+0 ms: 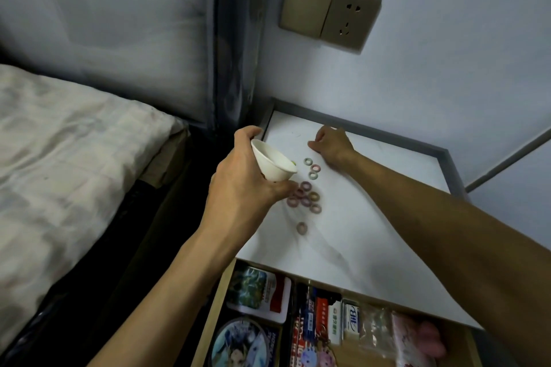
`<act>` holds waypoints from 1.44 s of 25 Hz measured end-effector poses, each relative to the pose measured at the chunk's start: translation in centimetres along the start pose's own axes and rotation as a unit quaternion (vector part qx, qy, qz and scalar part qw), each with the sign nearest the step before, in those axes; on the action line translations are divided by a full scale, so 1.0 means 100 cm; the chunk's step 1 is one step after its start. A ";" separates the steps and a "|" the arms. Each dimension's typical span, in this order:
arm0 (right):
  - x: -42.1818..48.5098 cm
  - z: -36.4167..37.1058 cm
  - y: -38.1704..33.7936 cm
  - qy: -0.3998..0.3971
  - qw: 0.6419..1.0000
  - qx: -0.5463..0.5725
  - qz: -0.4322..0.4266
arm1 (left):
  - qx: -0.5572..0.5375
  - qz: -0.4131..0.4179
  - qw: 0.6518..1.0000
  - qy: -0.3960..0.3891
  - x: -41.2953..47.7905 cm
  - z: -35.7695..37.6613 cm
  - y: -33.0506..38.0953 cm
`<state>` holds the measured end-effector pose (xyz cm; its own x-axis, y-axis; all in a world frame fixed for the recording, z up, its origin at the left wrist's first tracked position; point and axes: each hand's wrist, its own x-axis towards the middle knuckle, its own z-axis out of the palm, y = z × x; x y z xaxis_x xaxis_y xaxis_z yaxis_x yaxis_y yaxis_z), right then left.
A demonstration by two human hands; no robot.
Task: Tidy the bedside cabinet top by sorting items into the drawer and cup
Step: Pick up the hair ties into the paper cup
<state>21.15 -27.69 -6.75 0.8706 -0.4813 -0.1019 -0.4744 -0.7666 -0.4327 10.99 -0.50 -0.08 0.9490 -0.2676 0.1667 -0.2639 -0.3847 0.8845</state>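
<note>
- Fingers of left hand clamped round the cup, thumb under its lip. Cup looks held clear of the desk, tipped so its mouth faces right and down.
- Cluster of hair rings lies flat on the desk just right of and below the cup's mouth, nearly touching the left thumb. Three more sit in a short line further back. One stray ring lies nearer the front edge.
- Key relation: the cup's mouth sits at the cluster's left edge, so the rings would travel leftward into it. Left hand is nearer the cluster. Right hand rests beyond the far rings, toward the back of the desk.
- Right fingers curled in, tips down on the desk; cannot tell whether they pinch a ring.
- Rings: small, round, matt, soft-looking; pink, mauve, green, tan. No long axis. Probably light enough to sweep.
- Cup: white, smooth, flared like a little bowl.
- Desk: white, smooth, with a grey raised edge at back and right.
- Drawer open below the front edge, packed with printed packets.
</note>
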 end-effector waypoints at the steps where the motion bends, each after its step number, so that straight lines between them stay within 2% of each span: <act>1: 0.000 0.000 -0.002 0.002 1.000 -0.003 -0.024 | 0.000 0.002 1.000 -0.001 0.001 0.001 0.001; 7: -0.024 -0.016 -0.008 -0.026 0.997 0.000 -0.078 | 0.007 0.003 1.000 -0.013 0.001 0.006 0.003; 10: -0.053 -0.036 -0.021 -0.027 0.989 0.090 -0.112 | 0.008 0.004 1.000 -0.017 -0.001 0.006 0.005; 13: -0.085 -0.069 -0.050 -0.035 0.961 0.188 -0.198 | 0.004 0.001 1.000 -0.017 -0.004 0.007 0.005; 16: -0.121 -0.093 -0.079 -0.150 0.924 0.189 -0.296 | -0.007 -0.006 1.000 -0.014 -0.006 0.006 0.007; 18: -0.142 -0.098 -0.092 -0.243 0.902 0.145 -0.327 | -0.024 -0.006 1.000 -0.014 -0.007 0.004 0.010; 19: -0.146 -0.101 -0.095 -0.260 0.897 0.130 -0.332 | -0.032 -0.005 0.999 -0.014 -0.007 0.003 0.011; 21: -0.141 -0.108 -0.091 -0.226 0.906 0.143 -0.328 | -0.042 -0.010 0.999 -0.008 -0.008 0.001 0.012; 24: -0.114 -0.107 -0.069 -0.119 0.945 0.138 -0.271 | -0.045 -0.016 0.999 0.008 -0.008 -0.004 0.010; 27: -0.085 -0.079 -0.035 -0.098 0.977 -0.021 -0.187 | -0.048 -0.010 0.999 0.015 -0.008 -0.008 0.009; 29: -0.076 -0.052 -0.014 -0.108 0.979 -0.085 -0.150 | -0.051 -0.007 0.999 0.016 -0.007 -0.009 0.008; 31: -0.071 -0.029 -0.001 -0.093 0.984 -0.065 -0.137 | -0.051 -0.007 0.999 0.019 -0.005 -0.010 0.007; 36: -0.067 -0.002 0.006 -0.040 0.981 -0.046 -0.186 | -0.027 -0.004 0.999 0.034 0.000 -0.012 -0.001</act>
<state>15.01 -25.04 -6.17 0.9913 -0.1299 -0.0233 -0.1292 -0.9199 -0.3702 11.17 0.56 0.36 0.9612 -0.2025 0.1872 -0.2480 -0.3380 0.9079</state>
